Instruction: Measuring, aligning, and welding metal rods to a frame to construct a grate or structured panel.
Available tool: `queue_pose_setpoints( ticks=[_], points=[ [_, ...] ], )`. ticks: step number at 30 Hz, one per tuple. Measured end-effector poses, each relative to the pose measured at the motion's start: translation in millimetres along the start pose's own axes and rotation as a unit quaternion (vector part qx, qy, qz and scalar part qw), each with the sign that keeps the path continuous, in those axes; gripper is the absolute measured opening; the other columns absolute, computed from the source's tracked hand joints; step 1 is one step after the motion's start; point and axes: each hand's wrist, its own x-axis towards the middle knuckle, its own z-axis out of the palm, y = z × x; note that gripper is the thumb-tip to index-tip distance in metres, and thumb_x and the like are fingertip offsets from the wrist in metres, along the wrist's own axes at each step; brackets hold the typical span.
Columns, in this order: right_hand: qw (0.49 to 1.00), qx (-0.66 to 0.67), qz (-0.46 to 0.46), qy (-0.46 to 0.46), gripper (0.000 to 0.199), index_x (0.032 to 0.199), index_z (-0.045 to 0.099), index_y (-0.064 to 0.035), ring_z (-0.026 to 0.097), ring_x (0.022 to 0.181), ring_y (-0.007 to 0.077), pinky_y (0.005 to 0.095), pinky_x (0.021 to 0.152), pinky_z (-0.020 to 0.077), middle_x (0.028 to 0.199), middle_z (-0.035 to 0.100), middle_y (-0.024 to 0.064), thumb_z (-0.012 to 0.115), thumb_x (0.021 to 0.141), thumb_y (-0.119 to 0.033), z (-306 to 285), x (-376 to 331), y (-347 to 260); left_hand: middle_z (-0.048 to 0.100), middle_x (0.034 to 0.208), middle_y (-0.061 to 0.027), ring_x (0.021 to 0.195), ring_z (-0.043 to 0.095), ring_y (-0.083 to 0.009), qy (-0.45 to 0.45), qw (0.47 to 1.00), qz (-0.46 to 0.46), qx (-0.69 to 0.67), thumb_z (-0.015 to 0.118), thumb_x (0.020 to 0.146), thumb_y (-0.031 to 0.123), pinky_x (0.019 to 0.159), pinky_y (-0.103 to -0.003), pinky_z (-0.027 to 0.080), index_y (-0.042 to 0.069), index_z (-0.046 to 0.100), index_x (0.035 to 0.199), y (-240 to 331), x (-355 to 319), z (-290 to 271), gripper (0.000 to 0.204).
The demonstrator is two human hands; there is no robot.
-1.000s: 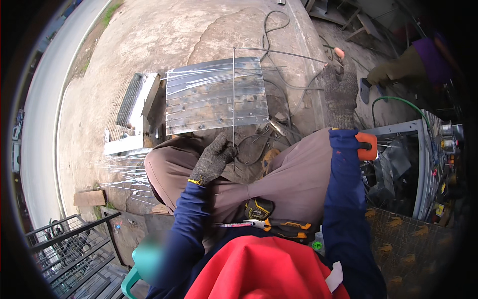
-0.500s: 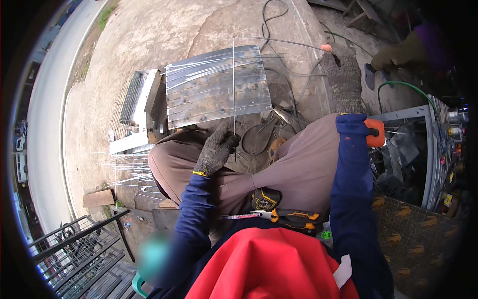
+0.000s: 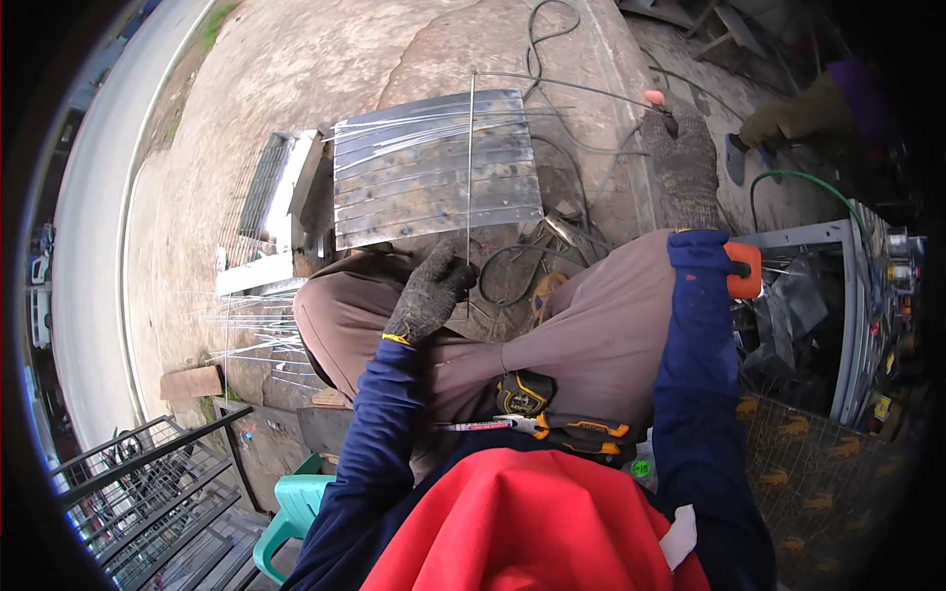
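My left hand (image 3: 434,294), in a dark grey knit glove, is closed round the lower part of a thin metal rod (image 3: 470,167) that stands upright in front of it. Closed as well, my gloved right hand (image 3: 682,163) grips one end of a thin dark rod (image 3: 572,85). Its far end meets the top of the upright rod at a corner; I cannot tell whether they are one bent piece. A pinkish-orange tip shows at the right hand's fingers. Beyond my left hand lies a metal slatted panel (image 3: 434,187) with several thin rods on it.
A tape measure (image 3: 524,392) and orange-black pliers (image 3: 586,433) lie at my lap. Cables (image 3: 537,49) run over the concrete. Left are metal frames (image 3: 286,192) and a green plastic chair (image 3: 296,512). Another person's gloved hand (image 3: 793,118) is far right, above a metal frame (image 3: 852,315).
The view has shifted slightly, and the green chair shows more clearly at lower left. Both my hands keep their grip on the rods with little movement.
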Motion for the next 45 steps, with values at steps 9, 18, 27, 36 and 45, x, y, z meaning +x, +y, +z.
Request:
queue_pose_setpoints(
  ticks=[9,18,27,36,45],
  points=[
    [0.993,0.072,0.097,0.013,0.037,0.131,0.061,-0.0139,0.068,0.09,0.0197,0.0357,0.082,0.0533,0.112,0.068,0.0114,0.06,0.094,-0.012,0.3,5.2,12.1,0.063,0.099,-0.001,0.09,0.059,-0.0112,-0.002,0.999,0.027,-0.042,0.06,0.101,0.01,0.08,-0.027,0.052,0.008,0.057,0.133,2.4,-2.6,3.4,0.032],
    [0.946,0.248,0.199,-0.07,0.041,0.135,0.056,-0.0075,0.063,0.078,0.0137,0.0306,0.071,0.0532,0.1,0.069,0.0082,0.063,0.096,-0.018,11.6,7.5,9.2,0.061,0.098,0.0013,0.089,0.057,-0.0094,-0.022,0.998,0.04,-0.041,0.059,0.101,0.009,0.08,-0.025,0.05,0.006,0.056,0.132,3.7,-4.0,2.7,0.031],
    [0.951,0.264,0.146,-0.065,0.032,0.128,0.062,-0.0038,0.059,0.071,0.0085,0.025,0.062,0.0488,0.092,0.069,0.0032,0.06,0.098,-0.016,7.3,9.9,10.7,0.062,0.093,-0.0012,0.083,0.057,-0.0101,-0.012,0.999,0.034,-0.02,0.056,0.102,0.011,0.075,-0.026,0.051,0.007,0.057,0.13,4.4,-4.3,0.9,0.028],
    [0.951,0.244,0.173,-0.074,0.041,0.134,0.057,-0.0053,0.058,0.072,0.009,0.0267,0.064,0.0489,0.088,0.066,0.0037,0.064,0.095,-0.018,9.3,3.4,3.9,0.062,0.098,-0.001,0.089,0.059,-0.0117,0.002,0.986,0.082,-0.142,0.059,0.102,0.013,0.079,-0.029,0.053,0.008,0.055,0.129,4.4,-1.5,3.0,0.027],
    [0.956,0.124,0.157,-0.217,0.036,0.131,0.061,-0.0096,0.049,0.066,0.0066,0.0262,0.063,0.0444,0.08,0.057,-0.0017,0.065,0.097,-0.02,17.0,1.1,13.1,0.062,0.11,-0.0038,0.098,0.064,-0.0157,0.14,0.914,0.073,-0.373,0.061,0.1,0.013,0.084,-0.032,0.057,0.012,0.047,0.137,29.0,-5.6,39.8,0.04]
  ],
)
